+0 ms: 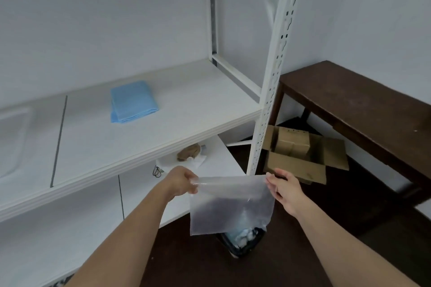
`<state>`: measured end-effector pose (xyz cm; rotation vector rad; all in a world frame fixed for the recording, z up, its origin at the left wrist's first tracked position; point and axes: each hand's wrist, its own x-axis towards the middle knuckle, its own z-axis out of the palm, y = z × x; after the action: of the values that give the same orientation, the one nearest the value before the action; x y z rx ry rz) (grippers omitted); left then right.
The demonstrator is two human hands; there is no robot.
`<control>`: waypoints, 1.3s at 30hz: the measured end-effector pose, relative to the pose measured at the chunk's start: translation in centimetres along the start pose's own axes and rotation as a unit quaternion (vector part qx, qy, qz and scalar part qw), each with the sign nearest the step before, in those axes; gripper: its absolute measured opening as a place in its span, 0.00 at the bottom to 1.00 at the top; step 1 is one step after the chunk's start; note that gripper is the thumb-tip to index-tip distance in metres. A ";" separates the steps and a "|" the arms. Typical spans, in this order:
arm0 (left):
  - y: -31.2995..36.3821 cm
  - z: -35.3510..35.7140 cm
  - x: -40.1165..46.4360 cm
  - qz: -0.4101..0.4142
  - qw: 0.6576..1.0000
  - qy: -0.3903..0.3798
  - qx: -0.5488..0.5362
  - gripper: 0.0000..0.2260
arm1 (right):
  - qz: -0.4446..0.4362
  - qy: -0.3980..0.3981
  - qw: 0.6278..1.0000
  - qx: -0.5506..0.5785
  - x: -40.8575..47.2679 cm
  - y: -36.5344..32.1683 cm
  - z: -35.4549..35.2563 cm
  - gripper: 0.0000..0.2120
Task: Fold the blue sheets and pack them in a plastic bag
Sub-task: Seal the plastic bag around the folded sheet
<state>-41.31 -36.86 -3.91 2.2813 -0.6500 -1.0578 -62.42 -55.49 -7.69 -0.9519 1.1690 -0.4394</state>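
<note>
Fingers of left hand (180, 182) and right hand (283, 190) pinch plastic bag (231, 205) top corners; folded blue sheets (133, 101) on shelf (186, 109).

No readable text is showing anywhere; the cardboard box (300, 154) at the right of the frame is carrying only faint dark marks (too blurred to read).

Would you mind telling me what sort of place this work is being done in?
Probably a storeroom or packing room: white metal shelving, an open cardboard box on the dark floor, and a bare wooden table against the wall.
</note>
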 end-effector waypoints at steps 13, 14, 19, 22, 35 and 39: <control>3.2 2.2 2.5 0.240 0.969 0.010 0.063 0.17 | -0.071 -0.179 0.881 -0.432 -1.4 0.5 3.7 0.42; 3.7 2.5 2.3 0.251 0.967 0.016 0.051 0.17 | -0.068 -0.191 0.878 -0.433 -1.2 0.7 4.1 0.36; 3.8 1.9 3.0 0.194 0.963 0.172 0.066 0.27 | -0.062 -0.148 0.930 -0.331 0.6 1.0 4.2 0.09; 2.6 2.4 3.2 0.076 0.982 0.171 -0.011 0.48 | -0.030 -0.163 0.959 -0.228 1.8 0.3 3.2 0.05; 2.5 15.0 7.8 -0.107 0.904 -0.028 -0.412 0.05 | 0.129 -0.261 0.948 -0.131 11.0 -1.8 -6.9 0.16; 2.9 17.8 8.5 -0.132 0.916 0.000 -0.379 0.11 | 0.165 -0.263 0.945 -0.104 12.9 -1.0 -9.1 0.20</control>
<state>-51.13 -48.94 -16.34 1.6941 0.0958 -1.1685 -65.78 -69.10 -14.99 -0.9544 0.8660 0.2085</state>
